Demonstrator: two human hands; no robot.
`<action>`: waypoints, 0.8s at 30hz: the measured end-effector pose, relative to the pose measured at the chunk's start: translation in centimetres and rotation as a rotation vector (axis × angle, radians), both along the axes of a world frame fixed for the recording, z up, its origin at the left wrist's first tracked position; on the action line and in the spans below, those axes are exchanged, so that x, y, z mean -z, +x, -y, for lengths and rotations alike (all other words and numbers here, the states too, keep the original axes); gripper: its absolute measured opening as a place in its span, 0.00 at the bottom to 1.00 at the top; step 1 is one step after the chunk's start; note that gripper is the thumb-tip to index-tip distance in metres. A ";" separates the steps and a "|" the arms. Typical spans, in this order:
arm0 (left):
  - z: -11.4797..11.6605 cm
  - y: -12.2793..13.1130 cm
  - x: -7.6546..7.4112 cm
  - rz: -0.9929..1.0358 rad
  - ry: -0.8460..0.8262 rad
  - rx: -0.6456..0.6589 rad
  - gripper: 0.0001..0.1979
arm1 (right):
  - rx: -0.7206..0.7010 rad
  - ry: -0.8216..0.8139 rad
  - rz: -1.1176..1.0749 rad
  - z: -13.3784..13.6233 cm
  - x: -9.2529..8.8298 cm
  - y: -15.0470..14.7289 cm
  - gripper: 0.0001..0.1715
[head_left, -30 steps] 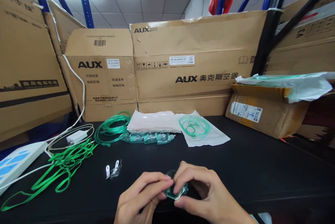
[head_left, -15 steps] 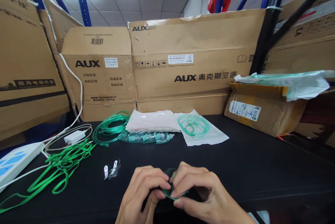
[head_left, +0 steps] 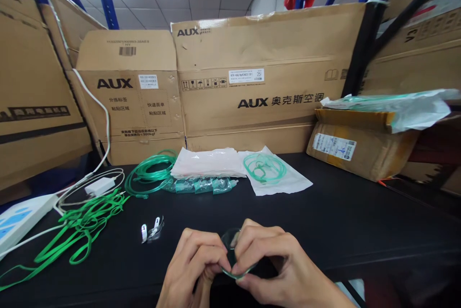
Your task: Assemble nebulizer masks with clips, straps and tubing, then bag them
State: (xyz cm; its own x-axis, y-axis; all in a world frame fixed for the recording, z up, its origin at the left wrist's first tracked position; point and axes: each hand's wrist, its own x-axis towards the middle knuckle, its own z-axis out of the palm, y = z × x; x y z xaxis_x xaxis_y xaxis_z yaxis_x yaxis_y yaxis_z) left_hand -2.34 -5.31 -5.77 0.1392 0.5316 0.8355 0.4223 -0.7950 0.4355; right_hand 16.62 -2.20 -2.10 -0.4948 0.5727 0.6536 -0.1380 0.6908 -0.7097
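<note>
Between my two hands is a clear green-tinted oxygen mask (head_left: 229, 240), largely covered by the fingers. My left hand (head_left: 200, 257) pinches its lower left rim. My right hand (head_left: 275, 255) grips the right side, thumb underneath and fingers over the rim, with the fingertips of both hands close together. To the left on the black table lie two small white strips (head_left: 144, 233), one beside a scrap of clear plastic (head_left: 155, 234). A tangle of green elastic straps (head_left: 90, 221) spreads farther left.
At the back lie several green masks (head_left: 203, 185), coiled green tubing (head_left: 149, 171), white packets (head_left: 209, 162) and thinner tubing (head_left: 264, 169) on a white sheet. A power strip (head_left: 21, 217) with white cables stands left. A carton (head_left: 360, 149) is at right; AUX cardboard (head_left: 266, 77) walls the rear.
My left fingers have come down and in to the mask's lower rim, close to the right thumb. The mask's upper part shows more. The view has shifted slightly.
</note>
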 end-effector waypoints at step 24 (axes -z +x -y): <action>0.4 -0.5 -0.4 0.004 -0.042 0.114 0.05 | -0.025 -0.026 -0.024 -0.2 0.4 0.0 0.05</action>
